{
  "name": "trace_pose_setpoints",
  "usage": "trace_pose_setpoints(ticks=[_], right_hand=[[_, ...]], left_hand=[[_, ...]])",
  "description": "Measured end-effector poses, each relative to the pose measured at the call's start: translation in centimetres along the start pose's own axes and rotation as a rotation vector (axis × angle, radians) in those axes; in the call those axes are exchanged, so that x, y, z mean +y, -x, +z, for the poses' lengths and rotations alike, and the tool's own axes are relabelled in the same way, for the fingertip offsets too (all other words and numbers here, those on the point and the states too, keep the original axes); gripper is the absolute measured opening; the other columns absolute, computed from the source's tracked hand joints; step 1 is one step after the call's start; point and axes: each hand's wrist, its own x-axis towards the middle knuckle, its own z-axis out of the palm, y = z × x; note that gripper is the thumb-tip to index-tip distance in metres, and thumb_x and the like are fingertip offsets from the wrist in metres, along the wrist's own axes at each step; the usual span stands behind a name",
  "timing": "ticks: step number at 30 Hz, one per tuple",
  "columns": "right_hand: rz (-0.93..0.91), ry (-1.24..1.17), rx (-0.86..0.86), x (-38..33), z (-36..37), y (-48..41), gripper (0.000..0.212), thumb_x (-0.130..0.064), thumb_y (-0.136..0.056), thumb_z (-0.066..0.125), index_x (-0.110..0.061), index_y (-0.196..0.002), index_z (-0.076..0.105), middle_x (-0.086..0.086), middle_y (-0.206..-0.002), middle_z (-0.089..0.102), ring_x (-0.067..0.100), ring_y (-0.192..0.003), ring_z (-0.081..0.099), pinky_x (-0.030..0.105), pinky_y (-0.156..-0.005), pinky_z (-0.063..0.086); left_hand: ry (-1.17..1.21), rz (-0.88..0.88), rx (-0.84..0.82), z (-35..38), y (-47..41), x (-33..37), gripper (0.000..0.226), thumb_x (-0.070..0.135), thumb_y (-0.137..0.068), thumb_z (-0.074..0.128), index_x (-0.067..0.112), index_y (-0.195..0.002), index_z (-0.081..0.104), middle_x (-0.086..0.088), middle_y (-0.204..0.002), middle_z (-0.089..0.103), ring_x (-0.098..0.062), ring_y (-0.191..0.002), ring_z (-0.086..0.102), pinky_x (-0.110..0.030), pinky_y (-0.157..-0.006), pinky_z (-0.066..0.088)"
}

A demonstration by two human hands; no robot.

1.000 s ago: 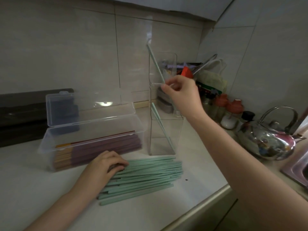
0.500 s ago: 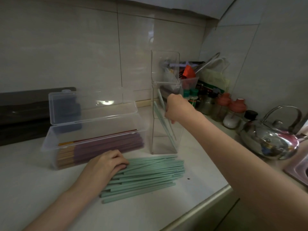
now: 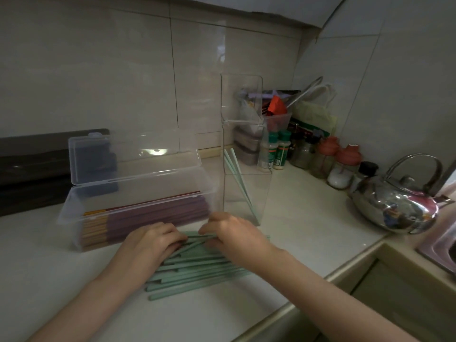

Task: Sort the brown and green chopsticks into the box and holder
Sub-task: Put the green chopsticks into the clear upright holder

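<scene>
A pile of green chopsticks (image 3: 197, 270) lies on the white counter in front of me. My left hand (image 3: 153, 240) rests on the pile's left end, fingers curled over the sticks. My right hand (image 3: 232, 233) is on the pile too, its fingertips pinching one green chopstick (image 3: 197, 236). Behind stands a tall clear holder (image 3: 246, 193) with two green chopsticks (image 3: 238, 178) leaning inside. To the left, a clear box (image 3: 138, 201) with its lid up holds brown chopsticks (image 3: 153, 215).
A steel kettle (image 3: 394, 206) sits at the right by a sink edge (image 3: 441, 250). Spice jars and bottles (image 3: 320, 154) crowd the back corner. A dark appliance (image 3: 29, 169) stands at the far left. The counter edge (image 3: 308, 299) runs diagonally in front.
My right hand let go of a green chopstick in the holder and came down to the pile beside my left hand. Two green chopsticks now lean in the holder.
</scene>
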Motion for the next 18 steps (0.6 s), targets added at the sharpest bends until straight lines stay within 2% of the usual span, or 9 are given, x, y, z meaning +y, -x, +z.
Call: trace_pose_setpoints(ticks=[2,4,6,8,11,13,15,18], right_hand=[[-0.019,0.029,0.019,0.6,1.0,0.0,0.024,-0.020,-0.090,0.054,-0.015,-0.112,0.063,0.007,-0.107,0.056,0.028,-0.102,0.054,0.036,-0.074,0.042],[-0.054,0.050,0.062,1.1,1.5,0.0,0.022,-0.019,-0.090,0.054,-0.013,-0.109,0.064,0.008,-0.104,0.057,0.029,-0.101,0.054,0.036,-0.070,0.040],[-0.092,0.076,0.125,1.4,1.9,0.1,0.017,-0.018,-0.088,0.057,-0.011,-0.101,0.065,0.009,-0.097,0.059,0.030,-0.095,0.056,0.034,-0.061,0.035],[-0.118,0.109,0.196,1.5,2.0,0.5,0.008,-0.015,-0.083,0.061,-0.009,-0.084,0.065,0.008,-0.083,0.060,0.030,-0.079,0.060,0.030,-0.052,0.032],[-0.123,0.112,0.321,1.7,2.6,1.3,0.009,-0.016,-0.079,0.061,-0.011,-0.071,0.061,0.003,-0.070,0.057,0.024,-0.062,0.058,0.027,-0.042,0.040],[-0.097,0.095,0.374,1.8,2.7,2.0,0.008,-0.016,-0.081,0.059,-0.013,-0.074,0.060,0.002,-0.072,0.056,0.024,-0.062,0.056,0.031,-0.042,0.043],[-0.049,0.049,0.422,1.8,2.7,2.7,0.010,-0.018,-0.086,0.053,-0.014,-0.080,0.059,0.001,-0.077,0.056,0.024,-0.064,0.056,0.034,-0.046,0.045],[0.024,-0.103,0.516,1.7,2.9,3.5,0.018,-0.027,-0.089,0.046,-0.016,-0.086,0.060,-0.002,-0.084,0.059,0.020,-0.069,0.059,0.033,-0.053,0.047]], left_hand=[[0.001,0.018,0.015,-0.2,0.0,0.0,0.050,0.051,-0.092,0.024,0.030,-0.080,0.068,0.017,-0.071,0.063,-0.007,-0.064,0.061,-0.021,-0.061,0.038],[0.031,0.007,0.006,-0.5,-0.1,0.2,0.053,0.052,-0.094,0.019,0.032,-0.084,0.067,0.019,-0.073,0.064,-0.005,-0.066,0.062,-0.019,-0.062,0.039],[0.122,-0.039,-0.036,-0.9,0.0,0.5,0.043,0.054,-0.089,0.028,0.034,-0.088,0.066,0.022,-0.079,0.064,0.000,-0.069,0.062,-0.015,-0.061,0.040],[0.260,-0.101,-0.040,-1.2,-0.1,0.5,0.037,0.058,-0.083,0.036,0.036,-0.091,0.064,0.026,-0.083,0.064,0.007,-0.074,0.060,-0.012,-0.063,0.043],[0.415,-0.152,-0.009,-1.8,-0.3,0.6,0.025,0.056,-0.081,0.045,0.040,-0.089,0.063,0.025,-0.088,0.063,0.008,-0.075,0.060,-0.015,-0.067,0.047],[0.490,-0.192,0.041,-3.3,-0.7,1.1,0.008,0.043,-0.084,0.058,0.042,-0.081,0.065,0.022,-0.088,0.063,0.004,-0.069,0.062,-0.012,-0.063,0.047],[0.527,-0.243,0.115,-5.5,-1.2,1.4,0.012,0.031,-0.077,0.061,0.041,-0.080,0.067,0.020,-0.088,0.065,-0.002,-0.066,0.064,-0.009,-0.063,0.046],[0.517,-0.261,0.229,-9.9,-3.1,1.7,0.021,0.029,-0.071,0.064,0.041,-0.089,0.067,0.021,-0.088,0.068,-0.001,-0.072,0.065,-0.009,-0.074,0.047]])
